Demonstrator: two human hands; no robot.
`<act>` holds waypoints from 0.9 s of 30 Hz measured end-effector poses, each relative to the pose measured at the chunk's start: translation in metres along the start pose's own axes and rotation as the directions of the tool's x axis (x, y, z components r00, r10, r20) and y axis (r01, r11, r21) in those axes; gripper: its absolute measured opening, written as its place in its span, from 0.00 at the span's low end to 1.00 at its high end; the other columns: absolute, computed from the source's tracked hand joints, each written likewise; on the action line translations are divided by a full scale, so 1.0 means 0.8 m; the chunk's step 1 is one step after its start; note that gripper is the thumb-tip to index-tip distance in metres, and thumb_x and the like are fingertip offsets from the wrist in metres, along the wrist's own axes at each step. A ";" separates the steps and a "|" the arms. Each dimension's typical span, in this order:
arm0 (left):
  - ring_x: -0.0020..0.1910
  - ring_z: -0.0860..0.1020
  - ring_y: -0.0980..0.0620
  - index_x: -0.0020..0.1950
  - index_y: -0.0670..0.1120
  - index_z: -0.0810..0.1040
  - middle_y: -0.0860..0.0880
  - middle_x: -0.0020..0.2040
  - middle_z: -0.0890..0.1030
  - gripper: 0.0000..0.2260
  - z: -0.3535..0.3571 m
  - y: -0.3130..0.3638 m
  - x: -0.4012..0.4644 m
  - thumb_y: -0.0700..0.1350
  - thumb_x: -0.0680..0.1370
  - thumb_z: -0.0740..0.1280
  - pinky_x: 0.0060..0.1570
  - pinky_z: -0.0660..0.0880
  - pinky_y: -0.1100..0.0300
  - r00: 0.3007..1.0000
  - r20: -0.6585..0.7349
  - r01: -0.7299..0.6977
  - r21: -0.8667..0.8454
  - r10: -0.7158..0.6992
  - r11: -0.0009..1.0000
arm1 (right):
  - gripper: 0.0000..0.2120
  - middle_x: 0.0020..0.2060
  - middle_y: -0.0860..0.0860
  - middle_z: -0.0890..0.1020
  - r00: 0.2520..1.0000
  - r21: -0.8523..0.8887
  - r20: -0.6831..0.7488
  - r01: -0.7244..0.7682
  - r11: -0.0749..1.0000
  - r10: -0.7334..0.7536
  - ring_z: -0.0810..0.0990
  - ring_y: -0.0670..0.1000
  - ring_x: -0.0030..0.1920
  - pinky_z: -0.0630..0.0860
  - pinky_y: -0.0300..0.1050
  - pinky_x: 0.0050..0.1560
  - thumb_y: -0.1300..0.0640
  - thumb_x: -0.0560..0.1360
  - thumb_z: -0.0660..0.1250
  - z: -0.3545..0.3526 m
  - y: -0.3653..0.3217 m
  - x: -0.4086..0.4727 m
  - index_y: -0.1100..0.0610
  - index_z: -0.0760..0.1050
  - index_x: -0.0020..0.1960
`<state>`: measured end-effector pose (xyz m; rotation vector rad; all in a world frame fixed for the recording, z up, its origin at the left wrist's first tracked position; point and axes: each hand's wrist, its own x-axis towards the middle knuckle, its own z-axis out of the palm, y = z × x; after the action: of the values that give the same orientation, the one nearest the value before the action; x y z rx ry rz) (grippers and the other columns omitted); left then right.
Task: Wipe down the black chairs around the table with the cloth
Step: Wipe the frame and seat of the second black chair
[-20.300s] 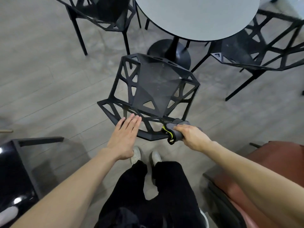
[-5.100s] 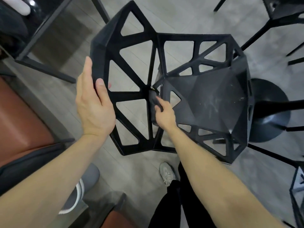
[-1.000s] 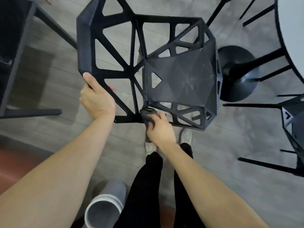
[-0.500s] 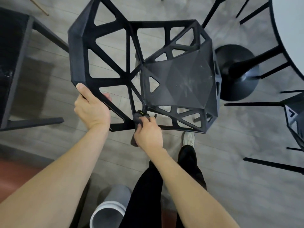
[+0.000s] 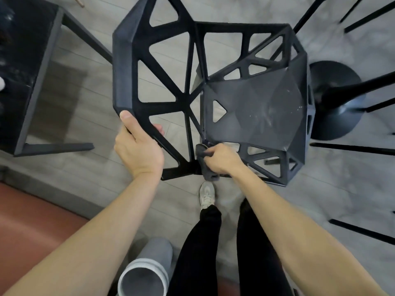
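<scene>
A black chair with a cut-out lattice back and faceted seat fills the middle of the view, its back on the left. My left hand grips the lower corner of the backrest frame, thumb on top and fingers behind. My right hand holds a bunched dark grey cloth pressed against the near frame where the back meets the seat. The seat surface shows pale smudges and specks.
The table's round black base stands right of the chair, with thin black legs of other chairs around it. A black low table or bench is at the left. A grey bin stands by my feet, beside a reddish-brown seat.
My right hand has slid the cloth slightly rightward along the near frame of the chair. My left hand keeps its grip on the backrest corner. The view has shifted a little.
</scene>
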<state>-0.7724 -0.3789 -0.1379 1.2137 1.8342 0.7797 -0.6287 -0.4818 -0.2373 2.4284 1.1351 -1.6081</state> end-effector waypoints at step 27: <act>0.39 0.87 0.44 0.35 0.59 0.84 0.52 0.35 0.87 0.33 0.001 0.014 -0.003 0.67 0.84 0.44 0.52 0.84 0.39 1.000 0.001 0.029 0.030 -0.030 0.999 | 0.18 0.69 0.55 0.81 0.999 0.070 0.028 0.040 0.997 -0.042 0.79 0.60 0.68 0.75 0.50 0.67 0.53 0.82 0.64 -0.003 0.020 0.004 0.47 0.81 0.70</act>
<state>-0.7664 -0.3771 -0.1286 1.2033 1.8652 0.7372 -0.6172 -0.4910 -0.2445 2.4290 1.1513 -1.7176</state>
